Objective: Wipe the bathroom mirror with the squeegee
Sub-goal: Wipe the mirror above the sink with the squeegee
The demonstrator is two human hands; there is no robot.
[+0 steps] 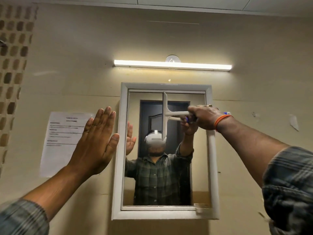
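Observation:
A white-framed mirror (123,167) hangs on the beige wall straight ahead. A white squeegee (165,114) lies against its upper glass, the blade turned upright and the handle pointing right. My right hand (205,117) grips that handle in front of the mirror's upper right side, fingers curled round it. My left hand (98,141) is raised flat with straight fingers just left of the mirror frame, holding nothing; whether it touches the wall I cannot tell. The glass reflects a person in a plaid shirt and a dark door.
A lit tube lamp (172,65) runs above the mirror. A printed paper sheet (62,141) is stuck to the wall on the left. Brown mosaic tiles (13,65) cover the far left wall. Torn paper scraps (293,122) cling to the wall at right.

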